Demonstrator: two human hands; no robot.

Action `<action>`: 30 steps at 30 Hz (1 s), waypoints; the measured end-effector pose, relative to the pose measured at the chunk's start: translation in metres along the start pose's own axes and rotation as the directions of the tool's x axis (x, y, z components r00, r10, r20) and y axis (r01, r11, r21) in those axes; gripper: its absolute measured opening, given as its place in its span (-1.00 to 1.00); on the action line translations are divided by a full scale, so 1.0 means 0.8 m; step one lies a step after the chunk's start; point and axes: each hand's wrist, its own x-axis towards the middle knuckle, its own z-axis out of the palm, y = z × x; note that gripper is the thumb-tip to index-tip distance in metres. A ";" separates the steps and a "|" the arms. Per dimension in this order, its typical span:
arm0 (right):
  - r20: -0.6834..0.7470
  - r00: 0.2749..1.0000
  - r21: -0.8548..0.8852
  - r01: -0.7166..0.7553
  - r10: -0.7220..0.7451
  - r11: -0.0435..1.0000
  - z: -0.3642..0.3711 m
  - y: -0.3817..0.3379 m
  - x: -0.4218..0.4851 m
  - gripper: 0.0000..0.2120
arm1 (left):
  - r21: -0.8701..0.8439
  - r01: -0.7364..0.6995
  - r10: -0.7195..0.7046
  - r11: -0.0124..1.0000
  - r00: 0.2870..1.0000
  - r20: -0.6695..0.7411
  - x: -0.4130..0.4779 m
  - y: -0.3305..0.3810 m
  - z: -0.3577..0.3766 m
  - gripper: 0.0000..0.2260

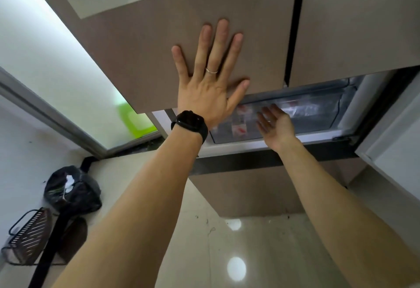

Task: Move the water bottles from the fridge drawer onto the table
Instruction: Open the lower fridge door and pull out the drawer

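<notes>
Left hand [205, 90] flat on fridge door [181, 44], fingers [221, 37] spread wide. Right hand [276, 126] relaxed, holding nothing, over fridge drawer [318, 117] with water bottles [241, 120].

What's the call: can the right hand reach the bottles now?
Probably yes. The right hand hangs open over the open drawer, with the bottles just beyond it and nothing visibly between. The left hand only presses the door above. A clear lid can't be ruled out.

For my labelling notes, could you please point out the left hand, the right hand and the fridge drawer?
left hand [205, 87]: head view, back of hand.
right hand [276, 126]: head view, middle of hand.
fridge drawer [318, 126]: head view, clear front wall.
</notes>
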 end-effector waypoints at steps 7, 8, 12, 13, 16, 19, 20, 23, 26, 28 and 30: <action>0.012 1.000 0.028 -0.018 0.017 0.999 0.005 -0.006 0.005 -0.86 | -0.005 -0.004 0.004 1.000 1.000 0.008 -0.002 0.003 -0.001 -0.32; 0.000 1.000 0.014 -0.015 0.015 1.000 0.007 -0.008 0.006 -0.88 | -0.001 -0.005 0.005 1.000 1.000 0.030 -0.002 0.003 0.000 -0.31; -0.041 0.999 -0.034 -0.018 0.017 0.999 0.017 -0.014 0.000 -0.91 | -0.011 -0.004 0.005 1.000 0.999 0.051 -0.004 0.001 0.005 -0.25; -0.050 0.998 -0.031 -0.027 0.026 0.999 0.019 -0.016 -0.002 -0.92 | -0.016 -0.007 0.008 1.000 0.999 0.044 -0.004 0.001 0.005 -0.24; -0.072 0.997 -0.001 -0.034 0.034 0.999 0.022 -0.017 -0.004 -0.92 | -0.020 -0.023 0.023 1.000 1.000 0.020 -0.008 -0.001 0.011 -0.21; -0.093 0.994 0.022 -0.052 0.053 0.998 0.024 -0.018 -0.009 -0.93 | -0.011 -0.045 0.045 0.999 0.999 0.018 -0.008 -0.003 0.012 -0.21; -0.098 0.993 0.021 -0.057 0.059 0.998 0.024 -0.018 -0.012 -0.93 | -0.012 -0.053 0.053 0.999 0.998 0.016 -0.007 -0.003 0.012 -0.21; -0.112 0.992 0.019 -0.056 0.058 0.998 0.020 -0.016 -0.024 -0.92 | -0.019 -0.063 0.064 0.998 0.998 0.015 -0.008 -0.003 0.012 -0.21; -0.104 0.993 0.014 -0.055 0.056 0.998 0.012 -0.010 -0.037 -0.81 | -0.015 -0.061 0.061 0.998 0.998 0.010 -0.008 -0.004 0.012 -0.21; -0.102 0.993 0.011 -0.056 0.057 0.998 0.004 -0.006 -0.046 -0.72 | -0.024 -0.057 0.058 0.998 0.998 0.011 -0.008 -0.003 0.012 -0.21; -0.105 0.993 -0.010 -0.062 0.061 0.998 -0.002 -0.005 -0.055 -0.69 | -0.024 -0.056 0.057 0.998 0.998 0.012 -0.008 -0.003 0.013 -0.21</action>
